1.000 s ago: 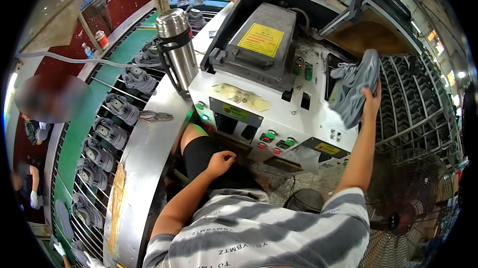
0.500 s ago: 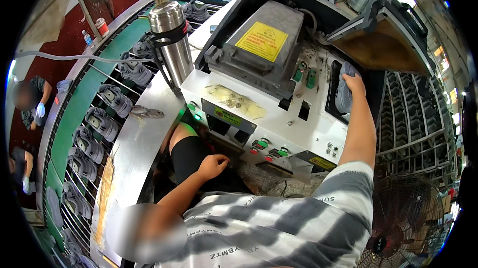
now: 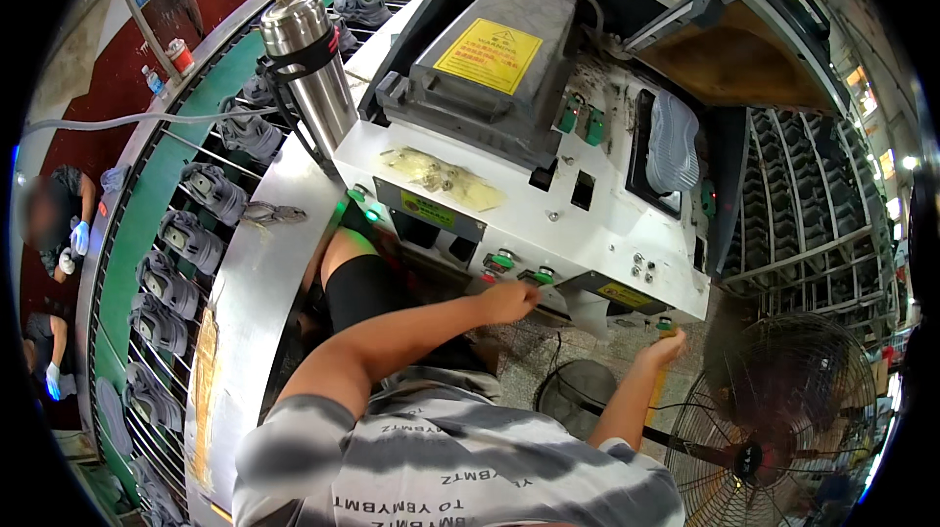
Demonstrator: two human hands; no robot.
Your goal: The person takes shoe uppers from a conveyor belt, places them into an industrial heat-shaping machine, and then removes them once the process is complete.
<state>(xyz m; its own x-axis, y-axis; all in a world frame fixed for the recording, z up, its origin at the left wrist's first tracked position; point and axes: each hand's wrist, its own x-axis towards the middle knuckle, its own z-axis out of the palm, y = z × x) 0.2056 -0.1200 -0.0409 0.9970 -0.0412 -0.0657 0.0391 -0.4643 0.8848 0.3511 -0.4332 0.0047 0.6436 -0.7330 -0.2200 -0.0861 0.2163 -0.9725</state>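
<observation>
A grey shoe sole (image 3: 673, 147) lies tread side up in the dark-framed bay (image 3: 638, 150) at the right of a white machine (image 3: 490, 218). Neither hand touches it. My left hand (image 3: 507, 303), its fingers curled in, is at the front panel just below a green push button (image 3: 543, 275). I see nothing held in it. At the panel's right end, my right hand (image 3: 664, 347) reaches up to another green button (image 3: 666, 323), fingers loosely apart and holding nothing. Whether either hand presses its button is too small to tell.
The machine's right lid (image 3: 754, 62) stands raised; its left press block (image 3: 490, 67) is down. A steel flask (image 3: 313, 67) stands left, beside a conveyor (image 3: 127, 263) carrying several grey shoes. A floor fan (image 3: 774, 429) and rack (image 3: 813, 204) are right. Two people work beyond the conveyor.
My right hand has let go of the sole in the bay and come down to the front panel's right end. My left hand has moved from my lap to the panel buttons.
</observation>
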